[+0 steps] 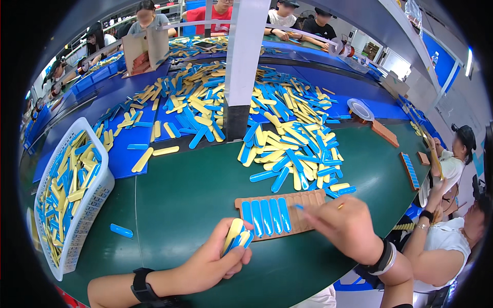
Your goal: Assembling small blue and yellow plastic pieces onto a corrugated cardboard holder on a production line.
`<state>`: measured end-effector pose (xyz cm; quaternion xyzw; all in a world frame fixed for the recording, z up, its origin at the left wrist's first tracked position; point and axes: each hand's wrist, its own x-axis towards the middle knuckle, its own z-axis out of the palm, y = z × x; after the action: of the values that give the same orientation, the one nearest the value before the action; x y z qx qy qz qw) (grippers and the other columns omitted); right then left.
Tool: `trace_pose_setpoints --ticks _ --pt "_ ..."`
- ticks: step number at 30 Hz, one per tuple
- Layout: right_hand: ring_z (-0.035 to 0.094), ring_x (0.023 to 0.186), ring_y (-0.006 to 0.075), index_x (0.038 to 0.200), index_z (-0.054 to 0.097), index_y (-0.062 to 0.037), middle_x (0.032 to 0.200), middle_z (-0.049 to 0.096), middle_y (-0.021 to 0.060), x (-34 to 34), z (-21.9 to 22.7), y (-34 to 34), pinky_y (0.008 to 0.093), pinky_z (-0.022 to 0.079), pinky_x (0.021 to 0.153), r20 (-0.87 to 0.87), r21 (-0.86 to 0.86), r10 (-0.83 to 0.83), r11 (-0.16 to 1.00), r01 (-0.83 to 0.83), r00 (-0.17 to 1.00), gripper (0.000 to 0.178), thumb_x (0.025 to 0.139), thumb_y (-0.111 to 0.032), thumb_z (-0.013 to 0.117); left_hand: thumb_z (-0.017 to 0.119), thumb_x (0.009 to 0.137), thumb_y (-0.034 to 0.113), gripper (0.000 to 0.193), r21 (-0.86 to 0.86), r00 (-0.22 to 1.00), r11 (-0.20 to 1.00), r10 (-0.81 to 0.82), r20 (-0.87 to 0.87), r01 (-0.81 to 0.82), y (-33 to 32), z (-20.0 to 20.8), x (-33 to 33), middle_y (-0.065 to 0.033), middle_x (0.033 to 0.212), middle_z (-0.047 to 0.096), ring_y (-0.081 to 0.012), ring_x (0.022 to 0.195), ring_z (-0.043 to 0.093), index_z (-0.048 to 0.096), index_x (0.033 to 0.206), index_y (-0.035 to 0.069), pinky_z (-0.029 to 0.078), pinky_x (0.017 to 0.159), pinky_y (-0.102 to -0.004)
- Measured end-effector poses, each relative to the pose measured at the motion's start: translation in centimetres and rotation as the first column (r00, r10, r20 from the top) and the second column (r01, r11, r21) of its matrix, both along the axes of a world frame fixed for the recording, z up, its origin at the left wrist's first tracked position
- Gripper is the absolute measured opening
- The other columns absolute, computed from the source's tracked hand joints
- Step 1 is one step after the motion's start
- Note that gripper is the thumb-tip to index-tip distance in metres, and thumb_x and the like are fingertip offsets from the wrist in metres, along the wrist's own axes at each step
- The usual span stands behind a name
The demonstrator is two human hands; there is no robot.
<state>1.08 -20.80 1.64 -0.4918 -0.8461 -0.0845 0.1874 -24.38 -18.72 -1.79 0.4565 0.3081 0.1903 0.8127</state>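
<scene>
My left hand (pixel 208 267) is closed around a small bundle of blue and yellow round-ended strips (pixel 235 232), held beside the tray's left end. A brown slotted tray (pixel 312 198) lies on the green table in front of me. Several blue strips (pixel 266 216) sit side by side in its left slots, and bare slots show to the right. Over the tray's right part is my right hand (pixel 352 228), somewhat blurred, its fingers pinched together. The end of a blue strip (pixel 299 207) shows at its fingertips; the rest is hidden.
A big pile of blue and yellow strips (pixel 287 123) spreads behind the tray. To the left stands a white basket (pixel 105 185) full of strips, near a loose blue strip (pixel 121 230). A grey post (pixel 241 66) rises mid-table. Another filled tray (pixel 409 171) lies right; co-workers sit around.
</scene>
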Motion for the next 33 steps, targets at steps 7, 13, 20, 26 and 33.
trace_pose_setpoints --ticks 7,13,20,26,33 --pt "0.054 0.05 0.0179 0.091 0.062 -0.0094 0.05 0.048 0.0033 -0.7 -0.5 -1.6 0.029 0.04 0.054 0.167 -0.19 -0.009 0.981 0.042 0.986 0.023 0.08 -0.03 0.063 0.047 0.093 0.011 0.025 0.047 1.0 0.999 -0.009 -0.003 0.009 0.2 -0.1 -0.1 -0.0003 0.077 0.042 -0.0044 0.055 0.034 0.032 0.113 0.015 0.029 0.046 -0.0188" --pt "0.057 0.054 0.025 0.078 0.064 -0.0077 0.054 0.053 0.0088 -0.8 -0.6 0.4 0.0353 0.044 0.054 0.002 -0.284 -0.058 0.957 0.056 0.998 0.014 0.079 -0.021 0.062 0.047 0.093 0.012 0.026 0.122 0.998 0.992 -0.024 -0.051 0.03 0.1 -0.1 -0.1 0.0005 0.077 0.039 -0.004 0.056 0.033 0.031 0.113 0.016 0.028 0.047 -0.0184" --pt "0.049 0.052 0.0181 0.086 0.062 -0.0038 0.056 0.049 0.0058 -4.9 -0.2 -0.9 0.0303 0.038 0.049 -0.552 -0.565 -0.149 0.791 -0.236 0.82 0.019 0.079 -0.021 0.067 0.042 0.094 0.009 0.029 -0.071 0.992 0.995 -0.062 0.112 0.07 -0.4 0.2 0.0 -0.0023 0.08 0.041 -0.0043 0.057 0.034 0.026 0.117 0.016 0.03 0.048 -0.0181" --pt "0.054 0.056 0.012 0.09 0.06 -0.004 0.062 0.057 0.0046 -4.7 -0.4 -0.5 0.0251 0.042 0.052 -0.602 -0.682 -0.224 0.643 -0.348 0.767 0.015 0.081 -0.015 0.064 0.044 0.094 0.012 0.028 0.123 0.988 0.987 -0.117 0.104 0.104 -0.5 -0.2 0.0 -0.0087 0.087 0.053 -0.0047 0.055 0.036 0.027 0.116 0.015 0.031 0.047 -0.0183" --pt "0.065 0.077 0.0132 0.1 0.065 -0.0042 0.088 0.067 0.0008 -3.9 0.6 -1.8 0.0217 0.051 0.068 -0.704 -0.524 0.03 0.653 -0.547 0.71 0.023 0.077 -0.005 0.068 0.046 0.094 0.017 0.025 0.033 0.943 0.964 -0.266 0.202 0.265 0.2 0.0 -0.6 -0.0092 0.073 0.055 -0.0049 0.047 0.034 0.033 0.116 0.014 0.029 0.044 -0.018"
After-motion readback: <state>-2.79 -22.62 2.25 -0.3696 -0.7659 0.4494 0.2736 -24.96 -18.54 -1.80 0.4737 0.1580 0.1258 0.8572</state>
